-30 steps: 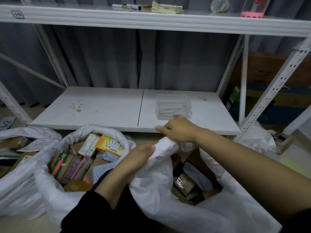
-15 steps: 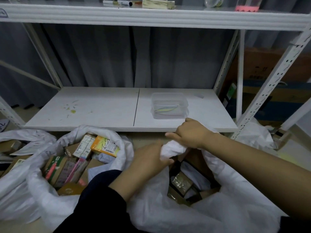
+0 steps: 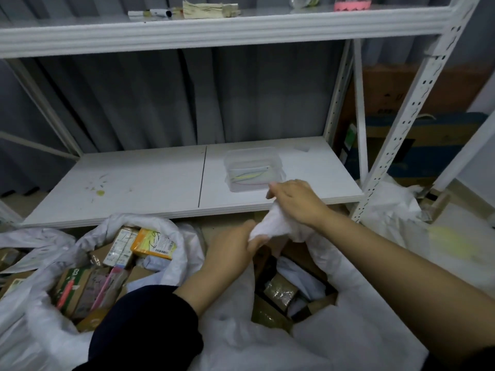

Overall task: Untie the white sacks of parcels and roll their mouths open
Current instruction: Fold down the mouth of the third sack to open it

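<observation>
left hand [image 3: 231,250]: fingers curled, gripping | right hand [image 3: 294,202]: fingers curled, gripping, just beyond left

Shelf board [image 3: 147,183] close behind sack [image 3: 356,341]

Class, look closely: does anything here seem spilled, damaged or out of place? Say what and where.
Yellow-green splatter marks the lower shelf, left board, like a dried spill. The left hand and right hand grip the right sack normally.

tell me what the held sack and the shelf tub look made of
The held sack: probably woven plastic, matte white; it bunches in stiff creases where the left hand and right hand grip it; tub: clear plastic, contents show through.
</observation>
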